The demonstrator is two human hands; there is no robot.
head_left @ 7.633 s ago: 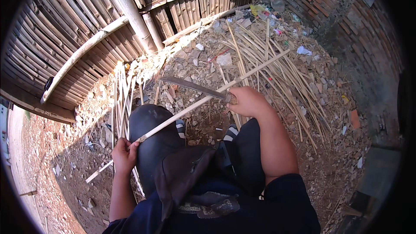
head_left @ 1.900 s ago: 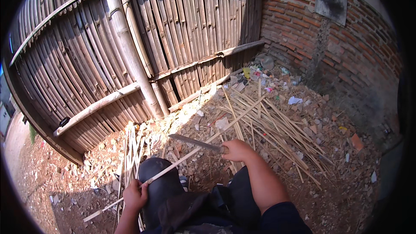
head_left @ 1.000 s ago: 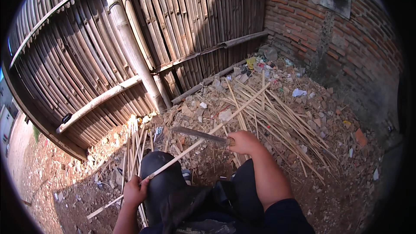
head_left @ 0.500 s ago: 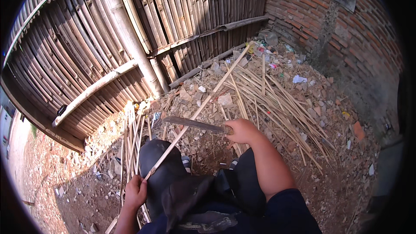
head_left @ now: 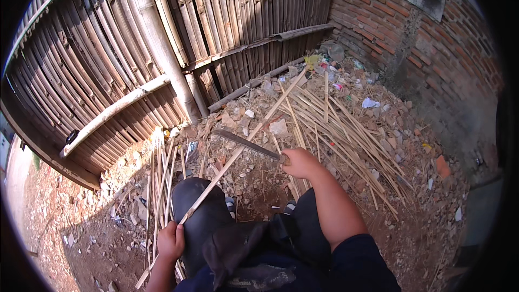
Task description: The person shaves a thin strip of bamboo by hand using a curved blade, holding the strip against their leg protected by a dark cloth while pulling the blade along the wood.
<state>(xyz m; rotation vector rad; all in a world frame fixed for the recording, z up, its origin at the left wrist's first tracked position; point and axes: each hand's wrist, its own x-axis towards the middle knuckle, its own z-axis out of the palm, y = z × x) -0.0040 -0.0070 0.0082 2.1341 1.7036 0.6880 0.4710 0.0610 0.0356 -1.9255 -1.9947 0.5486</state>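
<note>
Bamboo fence: at far left, beyond the hands, I see a tall wall of upright brown bamboo slats [head_left: 108, 54] with round poles across it.
Loose bundle: I find long, thin, pale wooden strips [head_left: 162, 176] on the ground just beside the left hand.
Left hand: I have the left hand [head_left: 171, 240] closed, pinching the near part of the held strip beside the black-trousered knee [head_left: 186, 194].
Held strip: the long, flat, pale wooden strip [head_left: 216, 179] slants from the left hand over that knee, up and away to the right.
Long knife: its dark, straight metal blade [head_left: 253, 147] points left from the right hand and crosses the strip; I cannot tell whether they touch.
Right hand: I see the right hand [head_left: 299, 163] wrapped around the knife's handle.
Strip pile: more pale strips lie beyond and right of the right hand.
Brick wall: weathered orange-red bricks [head_left: 373, 11] stand farther right, beyond the pile.
</note>
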